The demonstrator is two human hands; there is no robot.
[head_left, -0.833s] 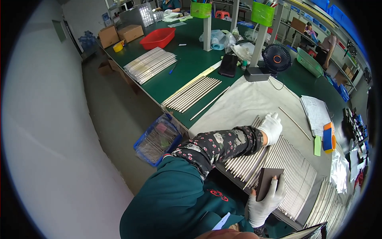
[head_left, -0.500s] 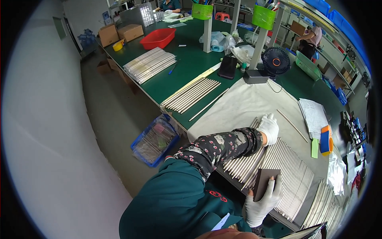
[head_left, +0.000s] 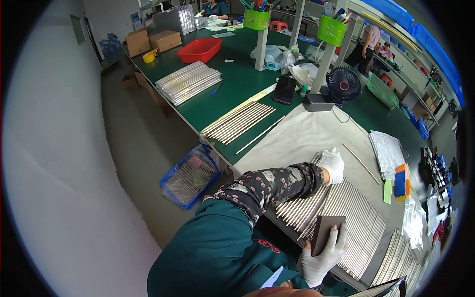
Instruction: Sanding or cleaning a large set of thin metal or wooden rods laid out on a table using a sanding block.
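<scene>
Many thin silvery metal rods [head_left: 363, 225] lie side by side in a wide sheet on the cloth before me. Another group of rods [head_left: 302, 213] slants across its left side. My left hand [head_left: 330, 167], in a white glove, is curled over the far ends of the slanted rods, its fingertips partly hidden. Lower down, my right hand [head_left: 324, 260], gloved with some fingertips bare, grips a flat dark brown block [head_left: 327, 232]. Thumb and fingers hold the block's edge and face, and it lies over the near part of the rods.
One loose rod [head_left: 361, 163] lies beyond the sheet, near papers [head_left: 387, 153] and an orange-and-blue tape roll [head_left: 402, 181]. More rods [head_left: 240, 121] rest on the green table. A black fan [head_left: 343, 84] and phone [head_left: 284, 90] stand farther back. A blue crate [head_left: 188, 175] sits below the table edge.
My left hand has drawn slightly nearer and its fingers look more curled. The right hand still holds the dark block, nearly in place. The view has shifted a little.
</scene>
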